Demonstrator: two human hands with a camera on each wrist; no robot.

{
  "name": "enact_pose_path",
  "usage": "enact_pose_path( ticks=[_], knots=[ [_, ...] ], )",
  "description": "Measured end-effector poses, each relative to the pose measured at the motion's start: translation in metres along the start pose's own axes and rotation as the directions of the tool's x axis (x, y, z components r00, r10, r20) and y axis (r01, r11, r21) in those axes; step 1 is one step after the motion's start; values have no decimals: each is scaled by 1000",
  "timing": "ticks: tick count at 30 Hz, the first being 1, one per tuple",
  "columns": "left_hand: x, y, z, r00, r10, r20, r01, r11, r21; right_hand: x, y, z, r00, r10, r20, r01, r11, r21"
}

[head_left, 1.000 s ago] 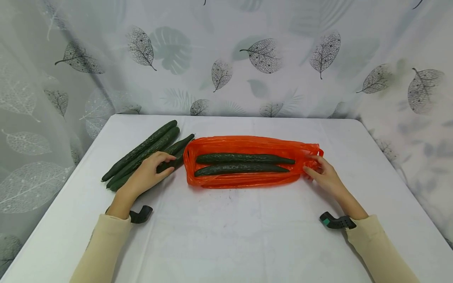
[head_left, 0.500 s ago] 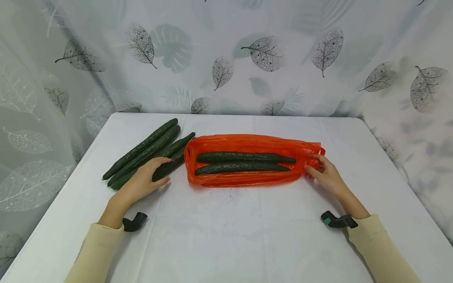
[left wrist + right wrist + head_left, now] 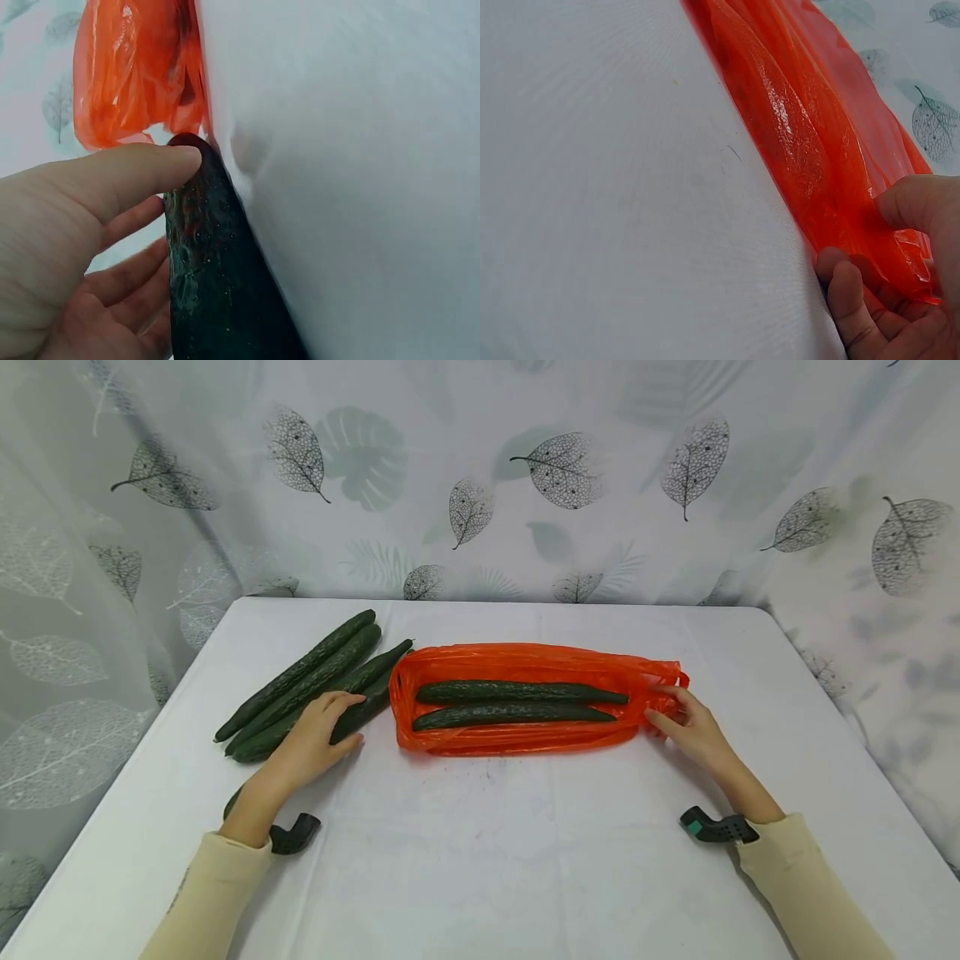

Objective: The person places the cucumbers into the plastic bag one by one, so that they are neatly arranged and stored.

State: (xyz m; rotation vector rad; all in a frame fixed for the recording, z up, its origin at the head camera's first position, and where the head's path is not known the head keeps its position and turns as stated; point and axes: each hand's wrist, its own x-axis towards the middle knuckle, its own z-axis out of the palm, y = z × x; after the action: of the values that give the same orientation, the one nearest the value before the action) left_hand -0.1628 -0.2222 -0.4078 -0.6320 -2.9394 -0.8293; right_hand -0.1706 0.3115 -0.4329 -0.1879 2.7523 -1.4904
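Note:
In the head view, two dark green cucumbers (image 3: 517,693) lie side by side within the raised folds of an orange-red plastic bag (image 3: 525,656). My left hand (image 3: 311,739) is at the nearest cucumber of the group on the left. In the left wrist view, thumb and fingers hold this cucumber (image 3: 217,277) near its end, which points towards the bag (image 3: 127,67). At the bag's right end is my right hand (image 3: 693,727). The right wrist view shows its thumb and fingers pinching the crumpled bag (image 3: 810,172).
Several more cucumbers (image 3: 300,681) lie slanted at the left of the white-covered table (image 3: 480,860). A leaf-patterned curtain (image 3: 480,485) hangs along the back and sides. Each wrist wears a dark camera mount (image 3: 716,827).
My left hand has drawn slightly back and left from its place one second ago. The right hand, the bag and the two cucumbers in it look unmoved.

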Motion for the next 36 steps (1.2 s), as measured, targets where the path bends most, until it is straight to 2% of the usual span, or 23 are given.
enact_pose_path(
  ticks=[8, 11, 18, 21, 25, 31, 36],
  knots=[
    [0, -3, -1, 998, 37, -43, -38, 999, -19, 1, 1, 1, 1000, -3, 0, 3, 1000, 0],
    [0, -5, -1, 998, 58, -31, -60, 997, -45, 1, 1, 1, 1000, -4, -3, 4, 1000, -4],
    [-3, -8, 0, 999, 29, 31, -27, 997, -75, 0, 0, 0, 1000, -8, -2, 8, 1000, 4],
    [-3, -8, 0, 999, 41, 36, -38, 996, -83, 0, 0, 1, 1000, -1, 1, 1, 1000, -6],
    [-2, -7, 1, 999, 45, 16, -44, 995, -90, 0, 1, 1, 1000, 1, 2, -1, 1000, -12],
    [-2, -7, 1, 1000, -2, -31, -1, 997, -82, 0, 2, 0, 1000, -9, 1, 9, 1000, -2],
    [-5, -10, 1, 998, -13, -57, 7, 995, -97, 1, 2, 0, 1000, -8, 1, 8, 1000, -10]
  ],
)
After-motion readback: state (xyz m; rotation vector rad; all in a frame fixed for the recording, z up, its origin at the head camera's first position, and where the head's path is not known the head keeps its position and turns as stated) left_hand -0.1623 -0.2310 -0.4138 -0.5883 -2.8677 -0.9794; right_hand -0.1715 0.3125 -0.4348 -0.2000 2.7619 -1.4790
